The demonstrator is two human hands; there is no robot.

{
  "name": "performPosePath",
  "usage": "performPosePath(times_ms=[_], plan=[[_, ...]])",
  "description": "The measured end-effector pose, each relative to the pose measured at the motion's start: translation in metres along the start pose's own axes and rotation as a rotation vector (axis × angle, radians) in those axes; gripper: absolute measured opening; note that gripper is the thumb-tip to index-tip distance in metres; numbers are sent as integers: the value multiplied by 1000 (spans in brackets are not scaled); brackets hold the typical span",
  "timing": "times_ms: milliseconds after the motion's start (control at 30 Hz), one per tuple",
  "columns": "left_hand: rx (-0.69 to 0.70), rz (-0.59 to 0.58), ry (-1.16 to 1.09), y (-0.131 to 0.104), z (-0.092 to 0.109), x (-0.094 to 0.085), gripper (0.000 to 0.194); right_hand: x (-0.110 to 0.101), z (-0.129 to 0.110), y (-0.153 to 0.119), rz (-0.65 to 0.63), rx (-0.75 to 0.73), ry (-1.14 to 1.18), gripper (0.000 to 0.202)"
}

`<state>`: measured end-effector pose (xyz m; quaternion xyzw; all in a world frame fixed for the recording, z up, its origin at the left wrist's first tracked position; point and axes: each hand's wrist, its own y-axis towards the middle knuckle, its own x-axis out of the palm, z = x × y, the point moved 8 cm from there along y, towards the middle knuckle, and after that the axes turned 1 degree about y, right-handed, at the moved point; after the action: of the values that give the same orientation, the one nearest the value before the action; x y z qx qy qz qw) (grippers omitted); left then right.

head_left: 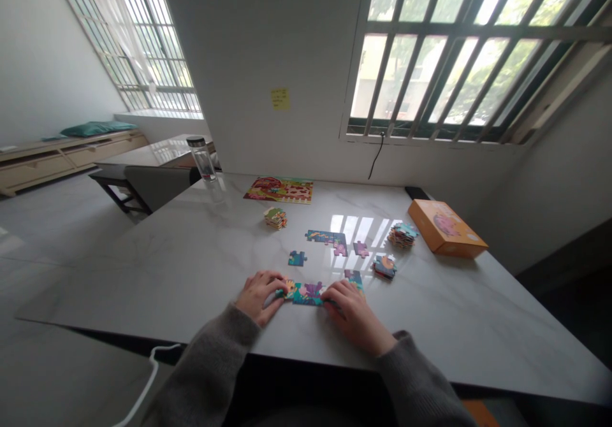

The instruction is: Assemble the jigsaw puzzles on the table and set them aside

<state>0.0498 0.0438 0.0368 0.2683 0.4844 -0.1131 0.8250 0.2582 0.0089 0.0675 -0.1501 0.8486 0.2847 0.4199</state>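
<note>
A joined strip of colourful jigsaw pieces [307,294] lies flat near the table's front edge. My left hand [261,296] pinches the strip's left end between thumb and fingers. At the other end, my right hand [352,315] has its fingers closed on the strip and hides part of it. Just beyond that hand, a blue-green piece [354,277] shows. Farther back is a joined blue and purple section [327,239]. A loose blue piece [297,259] lies left of it, and a loose purple piece [361,248] sits to its right.
Stacks of pieces stand at the back left [275,218], at the right [402,235] and nearer me [384,266]. An orange box [447,228] rests at the table's right. Toward the wall lie a farm picture sheet [280,189] and a glass bottle [203,159].
</note>
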Motion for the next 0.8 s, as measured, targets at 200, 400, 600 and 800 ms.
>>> performPosePath(times_ms=[200, 400, 600, 800], plan=[[13, -10, 46, -1, 5, -1, 23, 0, 0, 0, 2, 11, -4, 16], [60, -22, 65, -1, 15, -2, 21, 3, 2, -1, -4, 18, -7, 16], [100, -16, 64, 0, 17, -1, 9, 3, 2, -1, 3, 15, -17, 16], [112, -23, 103, -1, 17, 2, 25, 4, 1, -2, -18, 25, -16, 15]])
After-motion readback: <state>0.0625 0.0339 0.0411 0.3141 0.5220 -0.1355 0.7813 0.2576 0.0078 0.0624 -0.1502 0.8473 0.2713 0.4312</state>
